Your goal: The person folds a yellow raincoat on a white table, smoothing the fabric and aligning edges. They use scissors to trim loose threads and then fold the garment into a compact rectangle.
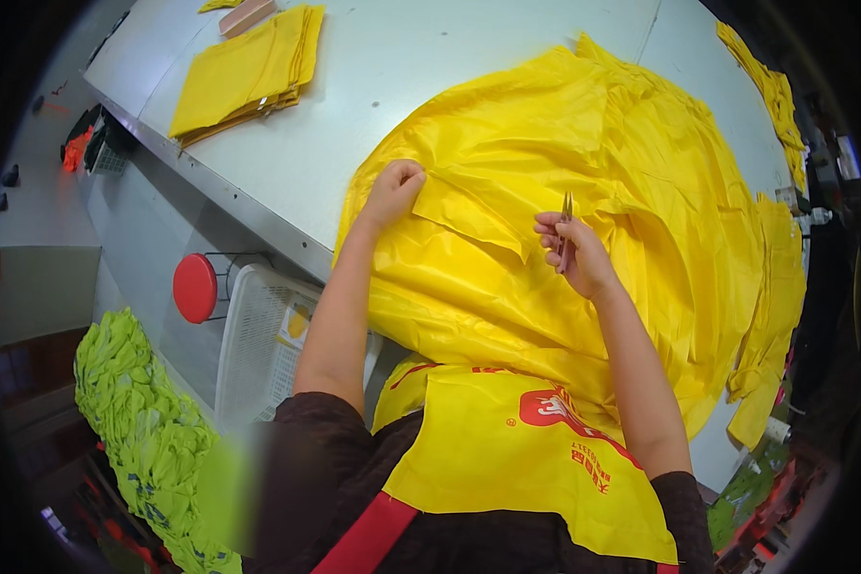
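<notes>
A large heap of thin, shiny yellow fabric (pixel 507 124) spreads over the table and hangs over its near edge toward me. My left hand (pixel 395 194) is closed at the left side of the heap, its fingertips pinching the corner of a folded flap. In my right hand (pixel 582 253) is a pair of small thread snips (pixel 566 234), blades pointing away from me, just above the fabric. The hand's fingers wrap round the handles. A yellow panel with red print (pixel 526 459) lies across my front, below the heap.
A folded yellow stack (pixel 249 72) lies at the table's (pixel 383 57) far left, beside a pinkish block (pixel 247 17). More yellow pieces (pixel 770 306) line the right edge. Below left are a red round stool (pixel 194 287), a white plastic basket (pixel 249 354) and a lime-green pile (pixel 143 411).
</notes>
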Action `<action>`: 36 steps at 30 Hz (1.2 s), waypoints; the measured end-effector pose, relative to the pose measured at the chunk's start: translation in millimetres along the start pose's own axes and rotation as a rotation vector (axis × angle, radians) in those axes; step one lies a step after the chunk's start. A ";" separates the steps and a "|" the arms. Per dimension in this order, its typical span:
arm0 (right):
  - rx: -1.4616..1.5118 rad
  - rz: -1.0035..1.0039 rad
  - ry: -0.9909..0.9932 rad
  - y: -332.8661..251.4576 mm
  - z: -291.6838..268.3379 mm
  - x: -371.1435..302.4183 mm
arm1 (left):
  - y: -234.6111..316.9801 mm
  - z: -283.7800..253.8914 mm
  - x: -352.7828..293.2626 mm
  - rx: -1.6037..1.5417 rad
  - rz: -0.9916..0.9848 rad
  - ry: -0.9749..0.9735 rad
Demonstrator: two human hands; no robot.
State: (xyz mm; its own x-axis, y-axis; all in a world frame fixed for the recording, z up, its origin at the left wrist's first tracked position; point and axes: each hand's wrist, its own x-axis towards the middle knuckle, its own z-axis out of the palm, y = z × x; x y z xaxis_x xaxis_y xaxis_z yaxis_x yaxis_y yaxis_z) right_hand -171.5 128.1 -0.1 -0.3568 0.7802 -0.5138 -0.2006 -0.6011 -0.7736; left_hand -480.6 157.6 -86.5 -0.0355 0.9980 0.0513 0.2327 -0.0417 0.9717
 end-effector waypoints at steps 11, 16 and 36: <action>-0.242 0.322 -0.211 -4.1 93.1 69.2 | -4.4 12.7 -8.1 0.086 0.191 0.191; -0.162 0.389 -0.167 7.7 102.8 85.8 | -0.4 12.7 -10.9 0.095 0.188 0.210; -0.005 0.446 -0.165 14.0 109.5 94.9 | -0.4 13.1 -11.3 0.164 0.259 0.203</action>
State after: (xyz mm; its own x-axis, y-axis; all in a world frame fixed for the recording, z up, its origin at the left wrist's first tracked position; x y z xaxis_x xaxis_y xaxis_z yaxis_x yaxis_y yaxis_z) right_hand -308.1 174.7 -19.1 -0.5471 0.4084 -0.7307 0.0088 -0.8701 -0.4928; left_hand -467.5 147.0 -90.5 -0.1431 0.9250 0.3519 0.4117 -0.2677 0.8711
